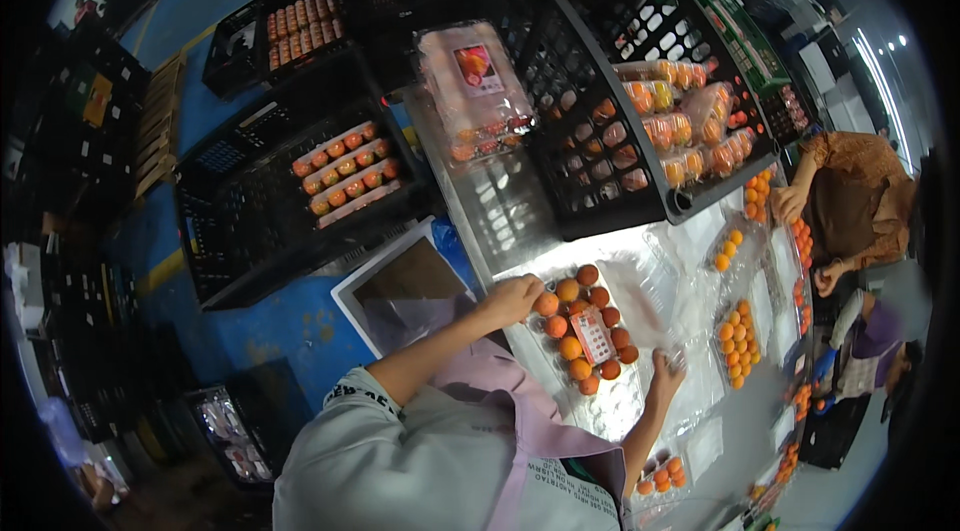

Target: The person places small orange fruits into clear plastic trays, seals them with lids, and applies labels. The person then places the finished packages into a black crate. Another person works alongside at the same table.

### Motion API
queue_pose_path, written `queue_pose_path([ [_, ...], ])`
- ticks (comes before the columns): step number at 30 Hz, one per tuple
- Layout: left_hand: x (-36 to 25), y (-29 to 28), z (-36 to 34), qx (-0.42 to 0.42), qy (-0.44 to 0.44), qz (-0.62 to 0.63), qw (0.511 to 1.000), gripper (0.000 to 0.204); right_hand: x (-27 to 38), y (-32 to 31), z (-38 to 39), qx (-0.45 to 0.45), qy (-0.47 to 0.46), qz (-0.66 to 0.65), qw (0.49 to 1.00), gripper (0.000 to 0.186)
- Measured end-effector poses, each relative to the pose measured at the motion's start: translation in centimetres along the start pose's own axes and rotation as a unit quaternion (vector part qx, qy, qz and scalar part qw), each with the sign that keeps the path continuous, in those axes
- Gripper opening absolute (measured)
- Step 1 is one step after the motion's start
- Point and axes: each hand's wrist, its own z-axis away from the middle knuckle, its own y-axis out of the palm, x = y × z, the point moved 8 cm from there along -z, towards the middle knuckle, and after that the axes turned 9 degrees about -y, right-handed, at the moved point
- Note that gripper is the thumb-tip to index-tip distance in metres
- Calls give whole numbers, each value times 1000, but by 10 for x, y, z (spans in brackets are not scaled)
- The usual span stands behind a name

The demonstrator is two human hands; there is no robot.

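A clear plastic tray [583, 333] of orange and reddish round fruits lies on the shiny metal table [520, 221], with a small label card [592, 336] on top of the fruit. My left hand [512, 298] grips the tray's left end, fingers curled by the nearest fruit. My right hand [665, 372] holds the tray's clear plastic edge at the lower right. Both forearms come up from my grey shirt and pink apron.
Black crates hold packed fruit trays at the left [345, 176] and at the back right [680, 126]. A wrapped pack [475, 81] lies between them. More open fruit trays [738, 341] sit to the right, where other people [850, 201] work. A white-framed flat panel [400, 291] lies under my left arm.
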Motion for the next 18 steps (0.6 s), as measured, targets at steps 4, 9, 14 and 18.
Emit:
queue_pose_path([
  [4,1,2,0,45,-14,80,996,62,80,45,62,235,-263,301,886,70],
  [9,-9,2,7,62,7,115,991,54,72,68,113,335,-275,406,805,106],
  [14,2,18,-7,26,-1,126,992,37,69,77,115,278,-247,377,848,71],
  [18,18,46,-58,-16,64,303,951,43,61,79,107,202,-254,369,871,72],
])
